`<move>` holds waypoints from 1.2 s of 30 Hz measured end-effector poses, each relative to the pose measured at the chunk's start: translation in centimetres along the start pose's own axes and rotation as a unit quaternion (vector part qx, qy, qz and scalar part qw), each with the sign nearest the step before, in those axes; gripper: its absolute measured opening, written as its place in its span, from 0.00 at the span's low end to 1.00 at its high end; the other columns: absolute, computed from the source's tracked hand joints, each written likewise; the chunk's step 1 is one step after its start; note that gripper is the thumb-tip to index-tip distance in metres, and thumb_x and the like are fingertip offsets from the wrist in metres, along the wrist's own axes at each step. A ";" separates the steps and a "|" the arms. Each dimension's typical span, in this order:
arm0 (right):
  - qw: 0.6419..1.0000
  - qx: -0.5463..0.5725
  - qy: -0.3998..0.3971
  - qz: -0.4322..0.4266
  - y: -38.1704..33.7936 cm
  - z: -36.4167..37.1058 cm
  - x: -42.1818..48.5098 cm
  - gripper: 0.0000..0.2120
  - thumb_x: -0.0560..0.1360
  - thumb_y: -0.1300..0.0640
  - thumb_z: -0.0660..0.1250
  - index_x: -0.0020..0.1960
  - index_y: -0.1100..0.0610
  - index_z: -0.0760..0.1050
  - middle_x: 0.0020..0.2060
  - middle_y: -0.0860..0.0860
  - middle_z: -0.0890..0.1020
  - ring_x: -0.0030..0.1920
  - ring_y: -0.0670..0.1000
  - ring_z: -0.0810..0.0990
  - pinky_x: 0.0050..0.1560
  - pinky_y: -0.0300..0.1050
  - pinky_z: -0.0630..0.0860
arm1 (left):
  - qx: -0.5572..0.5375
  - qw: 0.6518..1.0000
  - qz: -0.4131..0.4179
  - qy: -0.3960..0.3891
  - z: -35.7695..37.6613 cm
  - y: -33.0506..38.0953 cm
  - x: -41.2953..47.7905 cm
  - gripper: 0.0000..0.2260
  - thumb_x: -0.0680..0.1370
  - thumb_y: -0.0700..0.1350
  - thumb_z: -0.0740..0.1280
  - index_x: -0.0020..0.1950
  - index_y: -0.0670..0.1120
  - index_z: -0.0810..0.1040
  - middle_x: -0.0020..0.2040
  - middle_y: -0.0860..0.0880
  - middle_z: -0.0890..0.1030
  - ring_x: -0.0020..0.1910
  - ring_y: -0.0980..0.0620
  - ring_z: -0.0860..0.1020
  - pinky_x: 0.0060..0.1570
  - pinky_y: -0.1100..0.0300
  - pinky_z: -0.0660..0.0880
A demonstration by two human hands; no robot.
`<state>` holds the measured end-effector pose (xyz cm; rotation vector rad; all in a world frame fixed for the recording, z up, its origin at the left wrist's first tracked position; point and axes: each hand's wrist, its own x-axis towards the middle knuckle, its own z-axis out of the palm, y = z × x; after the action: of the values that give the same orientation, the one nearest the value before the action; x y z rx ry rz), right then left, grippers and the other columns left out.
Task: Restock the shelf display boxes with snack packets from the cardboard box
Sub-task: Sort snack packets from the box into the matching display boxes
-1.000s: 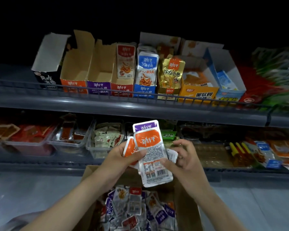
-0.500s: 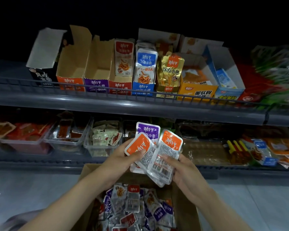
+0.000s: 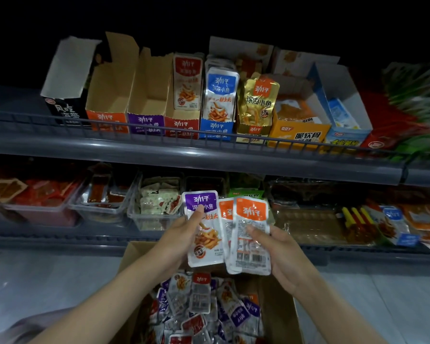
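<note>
Left hand (image 3: 181,234) gripped the purple packet (image 3: 204,234), thumb pressed across its front, fingers curled behind. Right hand (image 3: 281,254) pinched two orange packets (image 3: 252,234), fanned, thumb on the front one, their edge overlapping the purple packet. All three hung just above the cardboard box (image 3: 281,309), which held a loose heap of packets (image 3: 201,299). Up on the shelf (image 3: 184,155), the orange box (image 3: 107,120) and purple box (image 3: 145,122) showed bare cardboard inside; the red box (image 3: 181,125) and blue box (image 3: 215,129) held upright packets.
</note>
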<state>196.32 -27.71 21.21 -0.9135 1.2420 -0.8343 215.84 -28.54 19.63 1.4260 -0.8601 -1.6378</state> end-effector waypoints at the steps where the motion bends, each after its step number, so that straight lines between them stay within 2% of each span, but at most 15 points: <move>1: 1.000 -0.008 0.018 -0.015 -0.1 -0.3 0.1 0.15 0.72 0.55 0.69 0.57 0.58 0.78 0.48 0.54 0.85 0.50 0.55 0.84 0.56 0.57 0.78 | 0.000 1.000 -0.001 0.008 -0.1 0.2 0.0 0.22 0.75 0.60 0.64 0.57 0.43 0.76 0.49 0.44 0.85 0.50 0.46 0.83 0.59 0.46 0.76; 4: 0.994 -0.082 0.036 -0.068 -0.3 -0.3 0.2 0.11 0.74 0.55 0.69 0.57 0.53 0.77 0.48 0.48 0.85 0.49 0.50 0.84 0.54 0.51 0.79 | -0.012 1.000 -0.021 -0.003 -0.2 0.3 -0.1 0.36 0.63 0.69 0.71 0.61 0.46 0.75 0.58 0.43 0.81 0.61 0.44 0.77 0.66 0.43 0.69; 6: 0.990 -0.109 0.042 -0.078 0.0 0.3 0.1 0.11 0.73 0.57 0.71 0.54 0.52 0.76 0.48 0.48 0.85 0.48 0.47 0.84 0.51 0.48 0.80 | -0.035 0.997 -0.047 -0.050 0.2 0.4 -0.4 0.28 0.70 0.64 0.69 0.62 0.47 0.75 0.60 0.44 0.81 0.61 0.45 0.77 0.64 0.44 0.71; 8: 0.982 -0.142 0.063 -0.109 0.6 1.1 0.2 0.12 0.72 0.58 0.73 0.52 0.53 0.73 0.47 0.49 0.84 0.46 0.46 0.84 0.49 0.46 0.81 | -0.037 0.993 -0.060 -0.090 0.9 0.2 -0.8 0.19 0.79 0.56 0.60 0.62 0.46 0.76 0.55 0.45 0.83 0.55 0.48 0.81 0.52 0.52 0.76; 10: 0.969 -0.186 0.069 -0.146 1.2 1.6 0.3 0.13 0.72 0.57 0.73 0.51 0.51 0.70 0.47 0.47 0.83 0.46 0.43 0.83 0.50 0.44 0.80 | -0.017 0.991 -0.069 -0.117 1.5 -0.2 -1.0 0.22 0.78 0.61 0.57 0.65 0.49 0.74 0.57 0.45 0.82 0.56 0.48 0.80 0.53 0.52 0.75; 13: 0.962 -0.226 0.007 -0.156 1.3 2.6 -0.1 0.13 0.74 0.44 0.67 0.55 0.46 0.70 0.49 0.40 0.79 0.48 0.32 0.77 0.48 0.29 0.74 | -0.028 0.982 -0.071 -0.174 1.6 -0.9 -1.0 0.30 0.74 0.69 0.59 0.70 0.53 0.70 0.64 0.46 0.78 0.64 0.47 0.75 0.67 0.44 0.67; 16: 0.964 -0.220 -0.058 -0.136 1.3 2.8 -0.3 0.19 0.75 0.34 0.56 0.60 0.42 0.73 0.55 0.40 0.78 0.55 0.36 0.77 0.56 0.38 0.74 | -0.023 0.983 -0.061 -0.171 1.5 -0.6 -1.0 0.26 0.76 0.66 0.59 0.67 0.53 0.74 0.62 0.46 0.80 0.60 0.49 0.79 0.64 0.49 0.72; 18: 0.964 -0.217 -0.058 -0.143 1.3 2.5 -0.2 0.18 0.75 0.39 0.54 0.60 0.42 0.74 0.55 0.42 0.79 0.55 0.39 0.77 0.58 0.41 0.75 | -0.022 0.985 -0.044 -0.163 1.3 -0.4 -0.9 0.23 0.77 0.61 0.60 0.66 0.50 0.74 0.59 0.46 0.82 0.57 0.49 0.81 0.57 0.53 0.76; 20: 0.958 -0.235 -0.022 -0.163 1.1 2.2 -0.1 0.12 0.77 0.43 0.60 0.60 0.39 0.72 0.59 0.42 0.76 0.58 0.41 0.76 0.55 0.36 0.76 | -0.021 0.987 -0.037 -0.152 1.1 -0.4 -0.7 0.20 0.78 0.57 0.60 0.63 0.47 0.75 0.55 0.45 0.83 0.54 0.48 0.82 0.53 0.56 0.78; 23: 0.969 -0.201 -0.003 -0.143 1.0 1.9 0.2 0.23 0.76 0.51 0.67 0.67 0.39 0.61 0.59 0.39 0.71 0.51 0.33 0.77 0.41 0.24 0.73 | -0.009 0.990 -0.037 -0.139 1.2 -0.4 -1.0 0.20 0.76 0.55 0.63 0.62 0.43 0.76 0.54 0.43 0.83 0.54 0.44 0.82 0.59 0.49 0.76; 26: 0.991 -0.099 -0.020 -0.084 1.4 1.9 0.4 0.32 0.73 0.53 0.70 0.71 0.41 0.56 0.56 0.36 0.72 0.46 0.31 0.79 0.39 0.28 0.75 | -0.002 0.990 -0.036 -0.139 1.2 -0.2 -1.3 0.20 0.76 0.55 0.64 0.61 0.43 0.76 0.52 0.43 0.84 0.53 0.44 0.82 0.58 0.49 0.76; 28: 0.996 -0.058 0.001 -0.071 1.5 1.8 0.7 0.39 0.65 0.47 0.75 0.71 0.41 0.59 0.61 0.41 0.73 0.52 0.38 0.79 0.48 0.36 0.78 | 0.003 0.991 -0.026 -0.133 1.2 -0.3 -1.3 0.19 0.76 0.55 0.64 0.60 0.45 0.77 0.50 0.45 0.85 0.50 0.47 0.83 0.54 0.54 0.78; 30: 0.998 -0.038 0.027 -0.040 1.5 1.7 0.9 0.44 0.57 0.41 0.77 0.70 0.42 0.63 0.61 0.47 0.76 0.56 0.48 0.80 0.57 0.50 0.78 | 0.005 0.989 -0.022 -0.149 1.3 -0.3 -1.4 0.16 0.77 0.56 0.62 0.58 0.47 0.77 0.46 0.48 0.86 0.45 0.53 0.84 0.44 0.63 0.79; 32: 0.998 -0.020 0.052 -0.017 1.6 1.6 1.1 0.41 0.57 0.42 0.77 0.67 0.42 0.68 0.57 0.48 0.78 0.55 0.52 0.81 0.59 0.55 0.77 | 0.000 0.987 -0.026 -0.157 1.3 -0.3 -1.4 0.11 0.78 0.54 0.62 0.54 0.48 0.77 0.42 0.52 0.86 0.40 0.59 0.84 0.35 0.69 0.77; 36: 0.997 0.007 0.077 -0.013 2.2 1.7 1.6 0.23 0.71 0.58 0.72 0.63 0.44 0.71 0.56 0.50 0.80 0.51 0.53 0.83 0.50 0.50 0.80 | 0.042 0.987 -0.004 -0.158 0.9 -0.3 -1.4 0.10 0.75 0.44 0.69 0.56 0.47 0.78 0.50 0.50 0.85 0.49 0.54 0.83 0.45 0.65 0.78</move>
<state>198.33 -28.06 18.72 -0.8695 1.3570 -0.9475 215.02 -27.16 20.19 1.2446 -1.1137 -1.8841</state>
